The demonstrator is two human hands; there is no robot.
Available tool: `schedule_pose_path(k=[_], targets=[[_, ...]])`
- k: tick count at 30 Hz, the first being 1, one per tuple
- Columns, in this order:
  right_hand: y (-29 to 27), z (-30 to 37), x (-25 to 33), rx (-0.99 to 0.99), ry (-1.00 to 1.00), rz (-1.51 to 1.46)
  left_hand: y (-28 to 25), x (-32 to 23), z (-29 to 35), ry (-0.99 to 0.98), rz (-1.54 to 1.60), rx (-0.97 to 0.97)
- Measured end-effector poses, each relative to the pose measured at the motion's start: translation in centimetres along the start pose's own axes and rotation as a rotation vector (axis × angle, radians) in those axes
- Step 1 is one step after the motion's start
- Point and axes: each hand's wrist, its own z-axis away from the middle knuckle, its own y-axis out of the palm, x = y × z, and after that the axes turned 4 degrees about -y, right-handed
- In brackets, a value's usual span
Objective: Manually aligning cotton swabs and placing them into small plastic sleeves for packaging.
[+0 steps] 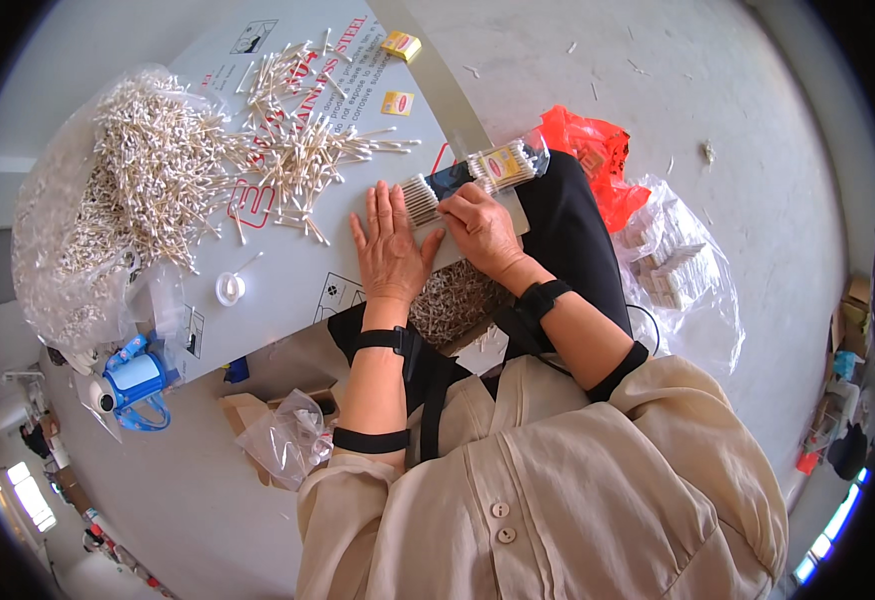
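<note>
far left, i see a big clear bag (43, 225) slumped on the counter (268, 265), its mouth open and a heap of cotton swabs (158, 150) filling it and spilling out. below it i've got a blue and white jug (138, 380) near the counter's edge. a little further right stands a small white cup (230, 290) with one swab leaning in it, and past that loose swabs (303, 160) lie at all angles.

the left hand (393, 240) is flat, palm down, fingers stretched out, gripping nothing i can see. beyond its fingertips lie two yellow pieces (398, 103), well apart from it. just right of its fingers is a neat row of swabs (421, 200), side by side on the counter between the two hands. the right hand (483, 225) is curled with its fingertips drawn together at the row's right end; i can't tell whether it pinches anything. just beyond it sits a clear packet (503, 165) of swabs with a yellow label.

farthest right, a red bag (588, 160) touches a clear sack (703, 290) of white bundles.
</note>
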Motion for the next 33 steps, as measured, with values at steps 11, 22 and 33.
schedule_pose_path(k=[11,22,33], targets=[[0.0,-0.6,0.4,0.036,0.075,0.048,-0.1,-0.1,0.0,-0.002,0.001,-0.01],[0.2,-0.8,0.3,0.064,0.071,0.084,0.0,-0.1,0.0,-0.001,0.0,-0.016],[0.4,-1.8,0.8,0.113,0.162,0.152,0.0,-0.1,-0.1,-0.021,0.002,-0.003]])
